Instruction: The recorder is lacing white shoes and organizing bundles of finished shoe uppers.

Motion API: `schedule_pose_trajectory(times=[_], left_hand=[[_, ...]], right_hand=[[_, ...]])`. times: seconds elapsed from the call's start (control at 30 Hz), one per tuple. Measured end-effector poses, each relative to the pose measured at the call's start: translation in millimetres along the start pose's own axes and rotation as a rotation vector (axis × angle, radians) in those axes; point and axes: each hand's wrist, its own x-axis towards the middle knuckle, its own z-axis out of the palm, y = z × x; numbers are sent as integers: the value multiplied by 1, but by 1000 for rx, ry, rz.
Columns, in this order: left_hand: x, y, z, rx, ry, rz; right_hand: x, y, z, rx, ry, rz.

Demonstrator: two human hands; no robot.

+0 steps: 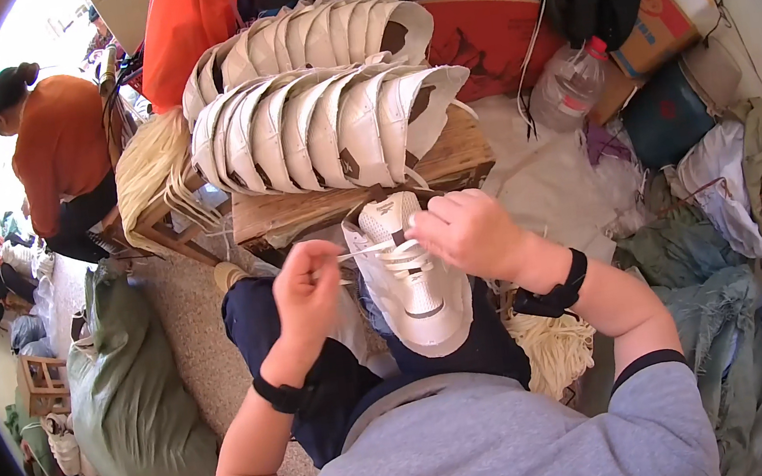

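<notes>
A white shoe upper [423, 309] without a visible sole lies across my thighs, toe toward me. Its perforated tongue [388, 218] points away, and a white shoelace [364, 251] crosses the throat in several rows. From the left side of the upper, the lace runs taut to my left hand [302, 290], whose fingers are pinched on it. My right hand [471, 232] is closed at the opposite edge of the throat, beside a loop of lace. What its fingertips grip is hidden. Both hands are just above the upper.
Two rows of nested white uppers [311, 132] lie on a wooden bench [302, 214] ahead. Pale laces [150, 181] hang at its left; another bundle [556, 350] is by my right thigh. A green sack [134, 392] stands left, a plastic bottle [567, 87] right. A person [61, 149] sits at far left.
</notes>
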Motion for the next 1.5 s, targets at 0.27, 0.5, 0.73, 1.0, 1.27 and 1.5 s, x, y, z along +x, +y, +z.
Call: schedule_pose_trajectory(times=[0.27, 0.5, 0.73, 1.0, 1.27, 1.5], left_hand=[[-10, 8, -21, 203, 26, 66], [-28, 12, -3, 372, -433, -197], [-36, 30, 15, 529, -557, 219], [7, 26, -31, 870, -289, 419], [10, -10, -37, 1266, -24, 507], [6, -22, -41, -468, 11, -482]], right_hand=[[-14, 42, -18, -108, -146, 494], [1, 28, -36, 196, 20, 352], [0, 8, -2, 238, -234, 200], [8, 8, -10, 498, -206, 439], [-38, 46, -12, 348, -90, 278], [-78, 73, 2, -79, -75, 612]])
